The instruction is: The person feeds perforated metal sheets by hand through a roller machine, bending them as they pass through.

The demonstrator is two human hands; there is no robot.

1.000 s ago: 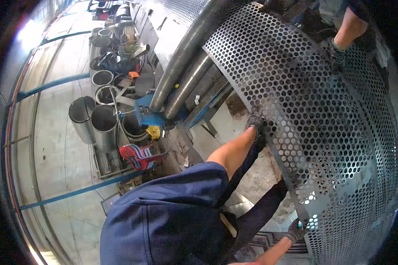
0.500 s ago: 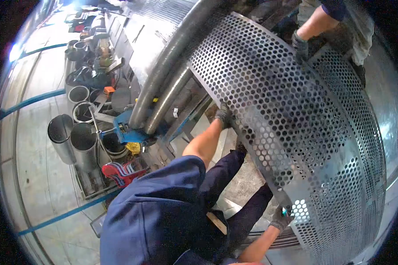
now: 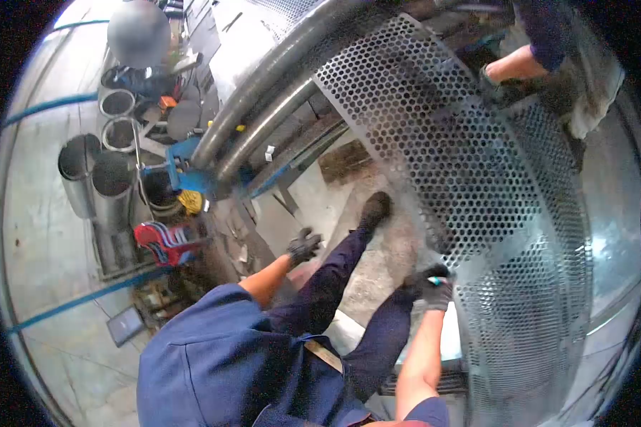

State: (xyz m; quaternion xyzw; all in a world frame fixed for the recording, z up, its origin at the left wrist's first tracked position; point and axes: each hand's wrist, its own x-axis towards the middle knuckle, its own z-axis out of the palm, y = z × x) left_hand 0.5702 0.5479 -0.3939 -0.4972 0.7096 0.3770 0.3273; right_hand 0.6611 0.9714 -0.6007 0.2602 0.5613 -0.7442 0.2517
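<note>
A large curved perforated metal sheet (image 3: 434, 135) arches from the rollers down the right side. My left hand (image 3: 305, 244), in a dark glove, is off the sheet over the floor to its left, fingers loosely apart with nothing in them. My right hand (image 3: 434, 288), gloved too, is closed right at the sheet's near edge. A small dark shape with a bright teal spot shows at its fingers; I cannot tell what it is. Two thick metal rollers (image 3: 278, 85) run diagonally beside the sheet's upper end.
At the top right, a co-worker's hand (image 3: 495, 82) is at the sheet's far edge. Metal cylinders (image 3: 112, 174) stand at left, near a blue machine part (image 3: 184, 165), a yellow bundle (image 3: 191, 202) and red-and-grey items (image 3: 165, 242). A tablet-like panel (image 3: 125, 326) lies at lower left.
My left hand has let go of the sheet's edge and moved down and left. My right hand appears higher in view, still by the edge. The whole view has shifted.
</note>
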